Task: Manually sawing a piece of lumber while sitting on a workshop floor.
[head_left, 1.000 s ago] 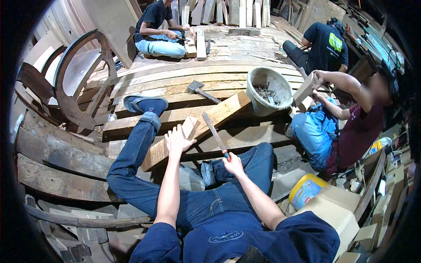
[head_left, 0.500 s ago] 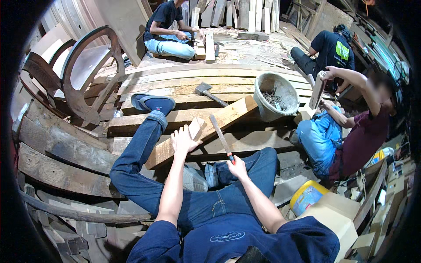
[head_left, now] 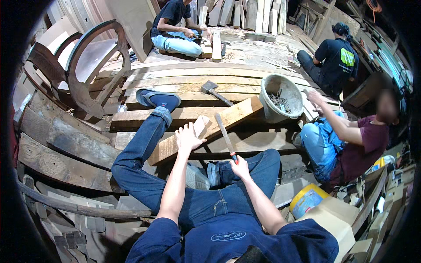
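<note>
Left hand clasping wood block, its near end hidden, right hand gripping file, handle partly covered

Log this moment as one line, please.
left hand: holding small wood block | right hand: gripping red-handled flat metal tool | beneath block: long timber | nearby: hammer, grey bucket

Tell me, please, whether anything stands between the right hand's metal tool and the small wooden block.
Nothing visible does: between the metal tool in the right hand and the small wooden block, only the beam beneath shows.
</note>
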`<state>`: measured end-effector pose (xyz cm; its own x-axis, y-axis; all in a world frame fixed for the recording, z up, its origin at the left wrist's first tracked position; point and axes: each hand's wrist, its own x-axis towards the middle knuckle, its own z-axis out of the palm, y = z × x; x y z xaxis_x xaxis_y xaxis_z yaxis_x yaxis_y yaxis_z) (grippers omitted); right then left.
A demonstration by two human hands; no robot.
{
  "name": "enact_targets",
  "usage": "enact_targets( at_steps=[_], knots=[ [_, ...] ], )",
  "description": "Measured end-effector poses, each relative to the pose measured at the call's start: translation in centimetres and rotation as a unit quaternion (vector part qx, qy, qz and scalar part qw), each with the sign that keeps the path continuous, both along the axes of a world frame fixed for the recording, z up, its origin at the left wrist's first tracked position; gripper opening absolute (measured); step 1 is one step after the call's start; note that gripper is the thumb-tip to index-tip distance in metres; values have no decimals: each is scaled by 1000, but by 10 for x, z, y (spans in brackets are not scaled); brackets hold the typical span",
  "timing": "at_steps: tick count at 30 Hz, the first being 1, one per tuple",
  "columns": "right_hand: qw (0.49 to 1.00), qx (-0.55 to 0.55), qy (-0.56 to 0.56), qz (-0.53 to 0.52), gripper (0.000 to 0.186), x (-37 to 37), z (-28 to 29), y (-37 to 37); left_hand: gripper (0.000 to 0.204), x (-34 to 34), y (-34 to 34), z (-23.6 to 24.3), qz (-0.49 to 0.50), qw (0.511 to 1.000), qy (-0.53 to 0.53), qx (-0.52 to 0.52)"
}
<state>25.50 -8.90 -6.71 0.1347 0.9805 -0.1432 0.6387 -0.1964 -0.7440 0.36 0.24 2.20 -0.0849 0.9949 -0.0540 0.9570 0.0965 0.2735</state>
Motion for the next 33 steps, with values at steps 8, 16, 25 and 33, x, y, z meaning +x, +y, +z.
enact_targets(
  at_steps=[8, 16, 25, 33],
  knots=[
    [997, 74, 27, 1, 30, -2, 9, -2, 88, -2, 1, -2, -1, 998, -19, 53],
    [988, 137, 48, 54, 23, -20, 43, -16, 91, -6, 2, -13, 5, 998, 2, 57],
    [984, 147, 32, 98, 22, -25, 42, -21, 97, 5, -2, -21, -19, 992, 16, 124],
    [982, 151, 15, 114, 24, -32, 34, -20, 98, 10, 0, -13, -4, 995, 7, 97]
  ],
)
